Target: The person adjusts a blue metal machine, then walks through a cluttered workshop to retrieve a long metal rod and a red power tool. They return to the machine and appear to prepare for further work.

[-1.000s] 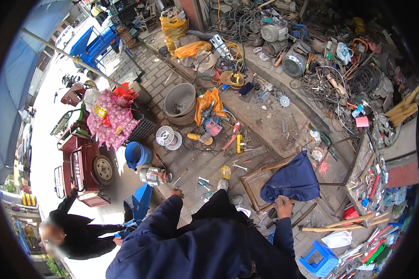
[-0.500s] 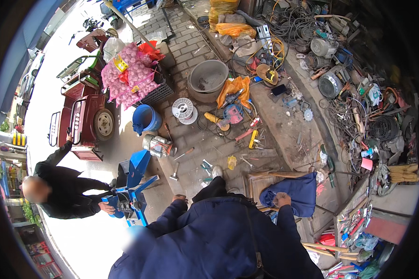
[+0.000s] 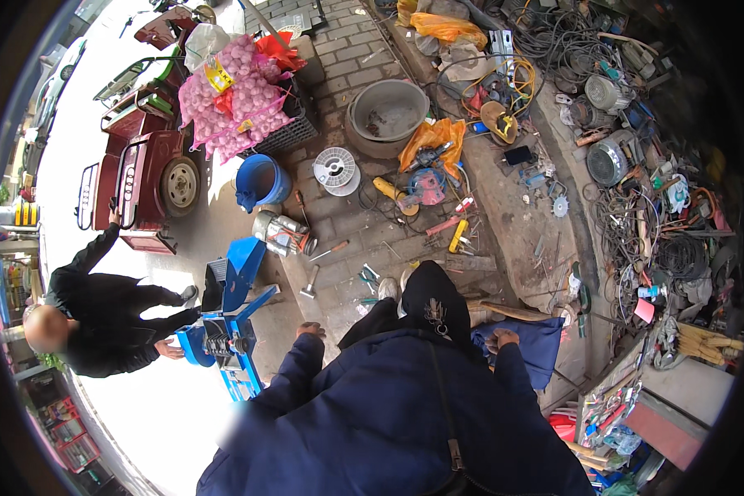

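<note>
Cloth (image 3: 536, 357) at right, hammer (image 3: 308, 292) at left
Right hand (image 3: 502, 338) at the cloth, left hand (image 3: 310, 330) near the hammer; cannot tell whether either is clenched or released

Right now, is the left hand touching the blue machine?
Apart. The head view shows a strip of ground between the left hand and the blue machine.

An open-air workshop is seen here: tools (image 3: 308, 286) are strewn over brick paving (image 3: 345, 50), and motors (image 3: 609, 161) are heaped among cables (image 3: 554, 43)!
</note>
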Motion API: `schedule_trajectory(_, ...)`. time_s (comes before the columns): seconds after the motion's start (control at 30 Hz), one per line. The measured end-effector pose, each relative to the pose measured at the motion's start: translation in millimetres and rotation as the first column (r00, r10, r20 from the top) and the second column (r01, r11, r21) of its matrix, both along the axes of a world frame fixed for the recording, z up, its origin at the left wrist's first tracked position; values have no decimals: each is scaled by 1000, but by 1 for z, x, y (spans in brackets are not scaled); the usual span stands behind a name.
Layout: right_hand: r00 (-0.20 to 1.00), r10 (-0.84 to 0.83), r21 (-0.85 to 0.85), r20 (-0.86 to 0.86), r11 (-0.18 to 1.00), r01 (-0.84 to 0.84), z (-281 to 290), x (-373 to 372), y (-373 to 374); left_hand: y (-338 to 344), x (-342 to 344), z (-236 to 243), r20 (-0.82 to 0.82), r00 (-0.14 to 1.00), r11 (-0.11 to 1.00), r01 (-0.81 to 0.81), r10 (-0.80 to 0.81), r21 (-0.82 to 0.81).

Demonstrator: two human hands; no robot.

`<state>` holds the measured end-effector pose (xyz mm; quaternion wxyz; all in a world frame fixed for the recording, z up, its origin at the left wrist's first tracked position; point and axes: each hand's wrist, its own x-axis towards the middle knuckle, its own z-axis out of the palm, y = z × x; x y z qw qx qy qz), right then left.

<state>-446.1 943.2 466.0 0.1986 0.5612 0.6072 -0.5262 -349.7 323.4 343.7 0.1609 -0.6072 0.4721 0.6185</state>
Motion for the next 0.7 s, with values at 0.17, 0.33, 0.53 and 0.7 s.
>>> schedule_trajectory(0.17, 995, -45, -281, 88, 957, 69, -30, -68, 16, 16, -2, 8, 40, 997, 994, -69, 66, 84)
schedule_trajectory(0.33, 987, 140, -59, 79, 989, -135, -77, -170, -6, 25, -32, 35, 113, 986, 990, -128, 121, 57)
schedule_trajectory(0.53, 803, 571, 229, 170, 770, -596, -162, -303, -27, 31, -84, 87, 106, 993, 997, -62, 57, 45)
schedule_trajectory(0.7, 688, 721, 152, 85, 673, -724, -155, -400, -62, 44, -100, 108, 129, 990, 999, -52, 54, -15)
